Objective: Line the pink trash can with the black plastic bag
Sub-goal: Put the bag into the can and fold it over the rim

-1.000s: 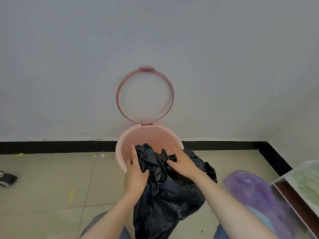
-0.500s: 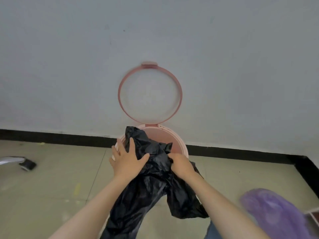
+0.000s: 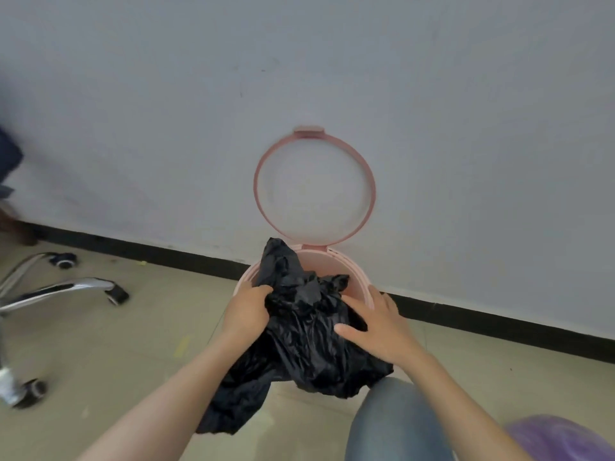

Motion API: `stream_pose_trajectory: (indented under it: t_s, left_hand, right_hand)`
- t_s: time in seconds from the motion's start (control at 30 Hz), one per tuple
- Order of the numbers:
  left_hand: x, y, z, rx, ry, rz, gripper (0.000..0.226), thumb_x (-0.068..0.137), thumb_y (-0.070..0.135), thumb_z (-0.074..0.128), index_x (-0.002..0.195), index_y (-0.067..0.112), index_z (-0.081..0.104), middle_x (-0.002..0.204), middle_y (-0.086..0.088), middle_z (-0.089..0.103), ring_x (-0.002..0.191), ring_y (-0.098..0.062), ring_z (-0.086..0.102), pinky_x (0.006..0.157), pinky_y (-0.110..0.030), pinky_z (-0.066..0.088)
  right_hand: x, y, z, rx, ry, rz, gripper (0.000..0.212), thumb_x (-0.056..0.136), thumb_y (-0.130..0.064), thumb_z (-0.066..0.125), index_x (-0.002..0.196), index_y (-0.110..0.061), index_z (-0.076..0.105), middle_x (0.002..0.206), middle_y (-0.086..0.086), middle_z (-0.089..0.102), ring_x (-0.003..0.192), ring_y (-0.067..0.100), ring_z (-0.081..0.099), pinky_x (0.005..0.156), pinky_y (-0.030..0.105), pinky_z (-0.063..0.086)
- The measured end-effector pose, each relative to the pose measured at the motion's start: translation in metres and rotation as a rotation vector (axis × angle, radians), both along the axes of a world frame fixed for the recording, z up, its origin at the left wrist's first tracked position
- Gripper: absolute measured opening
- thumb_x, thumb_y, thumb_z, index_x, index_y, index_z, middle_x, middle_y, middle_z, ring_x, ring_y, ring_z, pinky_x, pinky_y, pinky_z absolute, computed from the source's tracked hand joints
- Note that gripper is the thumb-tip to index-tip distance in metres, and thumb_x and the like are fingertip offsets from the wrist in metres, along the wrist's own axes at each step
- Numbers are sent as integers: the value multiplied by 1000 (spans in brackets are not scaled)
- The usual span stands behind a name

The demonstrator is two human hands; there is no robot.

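Over the near half of the pink trash can (image 3: 361, 277), the black plastic bag (image 3: 306, 331) lies bunched and crumpled, one peak poking up at the far left of the rim and the rest spilling down the near side toward the floor. Its long axis runs from that far peak toward the near left, where a loose tail hangs low outside the can; which end is the mouth cannot be told from the folds.

Gripping a fold at the left of the rim, the left hand (image 3: 248, 309) is closed on the bag. Its partner, the right hand (image 3: 376, 324), lies flat with fingers spread on the right of the bunch, pressing rather than pinching.

Judging by this, the risk is that the bag goes in still wadded: pushed down unopened, it would sit as a lump instead of lining the walls. The hanging tail could also drag the whole bag out if the left hand lets go. Behind the can, the hinged ring (image 3: 314, 186) stands upright against the wall (image 3: 166, 111); a knock could drop it onto the hands. A chair base (image 3: 60, 291) rests well apart on the left.
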State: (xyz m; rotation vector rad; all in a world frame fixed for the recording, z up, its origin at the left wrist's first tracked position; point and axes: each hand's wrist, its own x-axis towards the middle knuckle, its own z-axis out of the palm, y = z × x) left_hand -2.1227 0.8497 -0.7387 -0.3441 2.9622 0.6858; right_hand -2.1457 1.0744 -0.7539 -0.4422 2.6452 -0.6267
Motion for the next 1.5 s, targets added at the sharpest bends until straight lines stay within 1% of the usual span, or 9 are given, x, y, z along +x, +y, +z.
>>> stream_pose_trajectory:
  t_s: [0.13, 0.27, 0.37, 0.57, 0.77, 0.9, 1.07, 1.23, 1.5]
  left_hand:
    - [-11, 11, 6, -111, -77, -42, 46, 88, 27, 52, 133, 23, 43, 154, -9, 15, 137, -31, 28, 108, -38, 31]
    - [-9, 8, 3, -171, -384, 18, 58, 84, 63, 39, 137, 40, 33, 155, -4, 14, 139, -35, 15, 111, -50, 21]
    - [-10, 0, 1, -86, -422, 66, 65, 84, 64, 35, 142, 44, 14, 157, -5, 5, 136, -39, 25, 112, -48, 26]
    - [-9, 0, 16, 102, -218, 272, 87, 68, 79, 24, 135, 26, 38, 137, -13, 48, 121, -36, 48, 102, -49, 40]
    - [24, 18, 10, -85, -435, 14, 96, 65, 75, 53, 139, 51, -2, 155, -7, -19, 140, -43, -4, 110, -60, 16]
    - [34, 11, -24, -255, -512, -66, 97, 73, 55, 61, 138, 51, -11, 153, -14, -22, 127, -39, 33, 92, -42, 43]
    - [31, -1, -40, -174, -451, -169, 75, 86, 11, 48, 143, 40, 10, 145, -16, 26, 94, -33, 59, 64, -32, 47]
    - [0, -24, -1, -112, -234, -224, 46, 80, -4, 39, 116, 17, 59, 115, -13, 63, 105, -34, 58, 82, -35, 48]
    - [-15, -23, 19, -601, -25, -181, 82, 86, 36, 55, 145, 28, -1, 154, -19, 6, 141, -39, 7, 111, -55, 17]
  right_hand:
    - [14, -8, -12, 139, -136, 88, 69, 81, -44, 61, 140, -34, 27, 155, 10, 6, 133, 35, 32, 101, 40, 41]
    - [-6, -20, 1, -12, -77, 71, 32, 80, -1, 54, 54, -12, 39, 63, 5, 38, 69, 22, 47, 56, 27, 33]
    - [-36, -26, 21, -252, -99, -145, 19, 78, 2, 51, 63, -8, 48, 61, 10, 46, 41, 16, 45, 41, 22, 33]
    - [-37, -48, -24, -157, -182, -117, 18, 86, 0, 45, 95, -3, 60, 105, 17, 60, 108, 32, 56, 79, 32, 44]
    - [-13, -28, 4, -96, -7, 44, 54, 93, -50, 32, 142, -28, 25, 157, 11, 3, 144, 27, 6, 117, 41, 11]
    - [17, -22, 13, 243, -86, 241, 98, 53, -86, 6, 141, -43, 12, 157, 3, -13, 143, 34, -13, 115, 54, 4]
    - [39, -27, -5, 387, 31, 201, 71, 91, -22, 51, 144, -34, 6, 155, 12, -17, 143, 38, -4, 111, 50, 26]
    - [13, -20, 12, -67, 135, -27, 44, 84, 4, 41, 118, -18, 57, 117, 11, 61, 100, 22, 57, 73, 24, 42]
    - [-18, -54, -9, 265, 89, 144, 55, 89, -9, 45, 140, -18, 26, 148, 21, 20, 129, 39, 31, 101, 44, 39]
